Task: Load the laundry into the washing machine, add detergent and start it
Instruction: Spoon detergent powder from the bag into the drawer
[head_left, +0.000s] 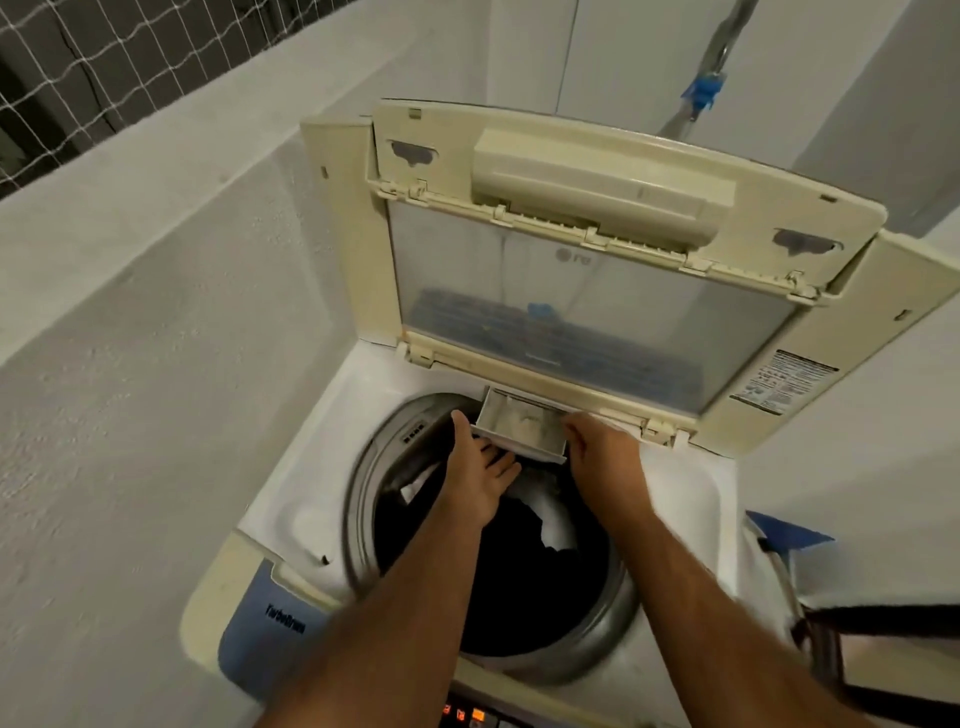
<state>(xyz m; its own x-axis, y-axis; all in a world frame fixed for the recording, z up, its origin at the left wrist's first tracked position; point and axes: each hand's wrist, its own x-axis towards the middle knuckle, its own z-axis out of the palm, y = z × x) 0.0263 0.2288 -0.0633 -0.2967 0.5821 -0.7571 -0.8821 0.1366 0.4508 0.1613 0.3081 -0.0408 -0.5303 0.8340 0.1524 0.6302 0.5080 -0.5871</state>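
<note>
A cream top-loading washing machine (291, 499) stands with its folding lid (597, 291) raised. Dark and white laundry (524, 561) lies in the steel drum (363, 467). A white detergent drawer (519, 423) is pulled out over the drum's far rim, with white powder inside. My left hand (480, 467) grips the drawer's front left corner from below, thumb up along its side. My right hand (602, 447) holds the drawer's right front corner.
Lit orange indicators show on the control panel (470, 716) at the near edge. A rough white wall (130, 364) runs close on the left. A blue-topped item (789, 538) and a dark strap (883, 618) sit at the right. A metal pole with a blue clip (704, 93) stands behind.
</note>
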